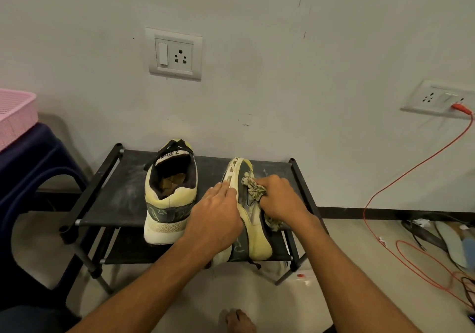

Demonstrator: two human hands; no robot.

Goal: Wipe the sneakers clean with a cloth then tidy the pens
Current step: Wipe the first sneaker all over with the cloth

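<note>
Sneaker [253, 230] on its side, toe to the wall [257, 75].
Our left hand [218, 214] lies flat on its sole; our right hand [277, 196] grips the cloth [255, 190] against its upper.

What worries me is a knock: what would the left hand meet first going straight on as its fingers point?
The tipped sneaker: the left hand has straight fingers touching its sole, so it would likely push that shoe at once.

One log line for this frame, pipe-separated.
phase: wiping sneakers | left hand: fingers pressing sole of tipped sneaker | right hand: grips cloth against its upper | other sneaker: upright on rack
</note>
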